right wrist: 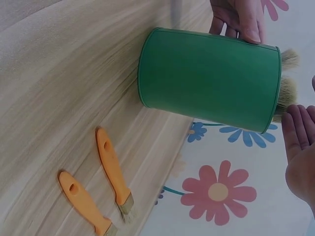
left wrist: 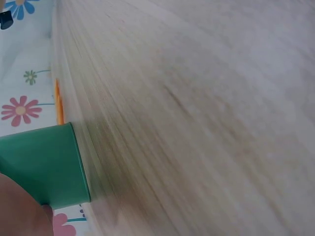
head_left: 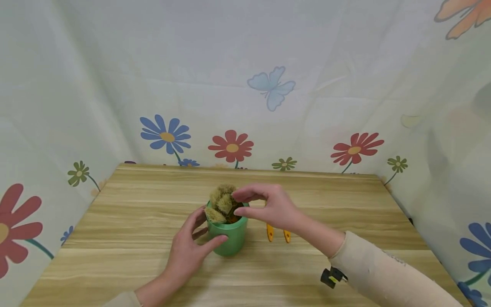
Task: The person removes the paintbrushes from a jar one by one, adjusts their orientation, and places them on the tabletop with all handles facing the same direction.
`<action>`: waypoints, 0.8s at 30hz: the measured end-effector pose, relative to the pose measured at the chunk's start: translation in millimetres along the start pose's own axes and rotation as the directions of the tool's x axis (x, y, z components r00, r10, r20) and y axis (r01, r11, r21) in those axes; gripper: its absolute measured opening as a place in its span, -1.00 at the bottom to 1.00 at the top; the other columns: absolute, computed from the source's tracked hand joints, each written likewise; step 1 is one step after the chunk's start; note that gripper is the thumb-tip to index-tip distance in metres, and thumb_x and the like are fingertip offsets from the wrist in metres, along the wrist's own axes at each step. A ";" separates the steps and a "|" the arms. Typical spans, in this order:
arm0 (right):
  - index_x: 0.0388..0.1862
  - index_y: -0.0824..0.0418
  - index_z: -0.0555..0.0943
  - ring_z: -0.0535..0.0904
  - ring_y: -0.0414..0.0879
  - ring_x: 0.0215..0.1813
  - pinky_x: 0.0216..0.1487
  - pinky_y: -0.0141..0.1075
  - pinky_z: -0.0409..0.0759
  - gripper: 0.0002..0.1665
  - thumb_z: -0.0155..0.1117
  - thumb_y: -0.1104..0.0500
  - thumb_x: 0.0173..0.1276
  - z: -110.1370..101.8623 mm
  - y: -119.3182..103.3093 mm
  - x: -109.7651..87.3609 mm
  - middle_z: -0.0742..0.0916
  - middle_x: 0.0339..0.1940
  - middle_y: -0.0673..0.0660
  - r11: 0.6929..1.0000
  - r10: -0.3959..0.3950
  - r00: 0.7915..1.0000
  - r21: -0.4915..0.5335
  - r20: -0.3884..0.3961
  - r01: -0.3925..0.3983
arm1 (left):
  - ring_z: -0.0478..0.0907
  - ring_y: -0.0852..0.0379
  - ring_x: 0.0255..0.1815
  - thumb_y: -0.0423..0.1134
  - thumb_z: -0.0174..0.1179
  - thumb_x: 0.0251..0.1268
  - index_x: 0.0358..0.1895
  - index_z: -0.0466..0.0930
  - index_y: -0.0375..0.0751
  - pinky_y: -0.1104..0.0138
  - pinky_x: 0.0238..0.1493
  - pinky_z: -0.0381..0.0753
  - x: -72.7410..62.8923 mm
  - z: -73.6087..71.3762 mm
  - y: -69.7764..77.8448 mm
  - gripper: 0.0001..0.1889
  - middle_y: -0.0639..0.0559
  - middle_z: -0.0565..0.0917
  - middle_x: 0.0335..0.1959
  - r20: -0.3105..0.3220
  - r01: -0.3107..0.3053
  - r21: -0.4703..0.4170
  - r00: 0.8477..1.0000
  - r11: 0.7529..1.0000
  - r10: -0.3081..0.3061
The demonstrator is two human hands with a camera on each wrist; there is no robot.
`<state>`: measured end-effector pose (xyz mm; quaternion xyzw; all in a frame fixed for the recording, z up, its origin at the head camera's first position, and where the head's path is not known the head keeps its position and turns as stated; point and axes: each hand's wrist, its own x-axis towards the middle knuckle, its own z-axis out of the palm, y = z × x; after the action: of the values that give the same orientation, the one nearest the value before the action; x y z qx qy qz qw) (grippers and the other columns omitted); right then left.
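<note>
A green cylindrical container [head_left: 231, 239] stands upright on the wooden table, with several brushes [head_left: 224, 200] in it, their pale bristles sticking up over the rim. My left hand [head_left: 185, 246] holds the container from the left, thumb on the near side and fingers behind it. Over the rim's right side is my right hand [head_left: 277, 207], its thumb apart from its fingers. In the right wrist view its fingertips [right wrist: 293, 114] are close to the bristles [right wrist: 286, 92]; whether they touch cannot be told. Nothing shows between thumb and fingers.
Two brushes with orange handles [right wrist: 112, 167] lie side by side on the table [head_left: 153, 192], right of the container and partly behind my right hand in the head view. A flower-printed cloth [head_left: 199, 85] hangs around the table's back and sides.
</note>
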<state>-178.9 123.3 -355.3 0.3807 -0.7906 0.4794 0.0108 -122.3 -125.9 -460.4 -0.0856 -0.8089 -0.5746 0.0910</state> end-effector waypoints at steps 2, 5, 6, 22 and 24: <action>0.19 0.24 0.75 0.79 0.12 0.10 0.20 -0.03 0.80 -0.59 0.57 0.24 0.39 1.1 1.0 0.1 0.84 0.09 0.10 1.000 -0.009 1.000 -0.007 -0.001 0.009 | 0.53 -0.06 0.47 -0.04 0.65 0.14 0.58 0.35 0.06 0.17 0.32 0.72 0.0 -0.2 -0.1 -0.06 0.01 0.57 0.45 0.001 0.000 0.000 1.000 1.000 0.000; 0.18 0.25 0.76 0.80 0.09 0.09 0.18 0.04 0.80 -0.60 0.57 0.25 0.39 3.1 1.9 0.2 0.85 0.07 0.11 1.000 -0.027 1.000 -0.007 -0.003 0.027 | 0.53 -0.06 0.47 -0.04 0.65 0.15 0.58 0.36 0.07 0.16 0.32 0.73 -0.1 -0.4 0.0 -0.07 0.02 0.57 0.45 0.002 -0.001 -0.003 1.000 1.000 0.001; 0.17 0.26 0.76 0.80 0.07 0.08 0.17 0.02 0.81 -0.60 0.57 0.26 0.38 3.6 1.9 0.0 0.85 0.07 0.12 0.999 -0.035 0.999 -0.010 -0.004 0.035 | 0.53 -0.06 0.46 -0.04 0.65 0.14 0.58 0.36 0.07 0.15 0.32 0.73 -0.1 -0.4 -0.1 -0.07 0.02 0.57 0.45 0.002 -0.003 -0.004 1.000 1.000 0.003; 0.17 0.17 0.78 0.80 -0.04 0.06 0.13 -0.17 0.83 -0.53 0.66 0.17 0.29 17.7 -1.6 3.8 0.85 0.04 0.02 0.996 -0.076 0.996 -0.045 0.052 0.078 | 0.55 -0.04 0.45 -0.09 0.66 0.14 0.57 0.37 0.08 0.18 0.31 0.73 0.2 0.0 -0.3 -0.08 0.04 0.59 0.44 0.000 -0.010 -0.009 1.000 1.000 0.010; 0.17 0.17 0.78 0.79 -0.07 0.07 0.13 -0.18 0.83 -0.52 0.67 0.16 0.28 19.6 -1.2 4.9 0.85 0.04 0.00 0.993 -0.093 0.994 -0.073 0.054 0.096 | 0.55 -0.04 0.45 -0.10 0.67 0.14 0.57 0.38 0.07 0.19 0.31 0.73 0.3 -0.1 -0.7 -0.08 0.04 0.59 0.43 -0.001 -0.014 -0.008 1.000 1.000 0.014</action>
<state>-174.8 105.1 -363.1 0.4289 -0.7892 0.4386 0.0280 -122.8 -126.3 -461.0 -0.0914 -0.8058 -0.5773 0.0953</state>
